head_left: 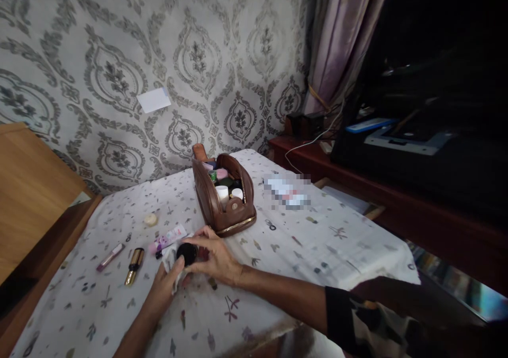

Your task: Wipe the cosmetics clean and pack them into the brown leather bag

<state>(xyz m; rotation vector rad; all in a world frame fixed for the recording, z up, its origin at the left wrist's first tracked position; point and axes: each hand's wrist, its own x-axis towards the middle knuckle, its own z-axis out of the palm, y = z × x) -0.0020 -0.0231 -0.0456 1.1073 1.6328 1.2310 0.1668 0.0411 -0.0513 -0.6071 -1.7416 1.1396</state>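
One black round container (186, 253), over desk (286, 257), left and nearer than brown bag (203, 198); clamped in right hand (220, 260) against left hand (164, 284), latter gripping white cloth (170, 256). Seemingly being wiped; next, best held steady and turned against cloth.

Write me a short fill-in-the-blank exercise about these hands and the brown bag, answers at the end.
The right hand grips a round item coloured ____.
The left hand holds a cloth or tissue coloured ____.
The top of the brown bag is not shut but ____.

Missing words: black; white; open.
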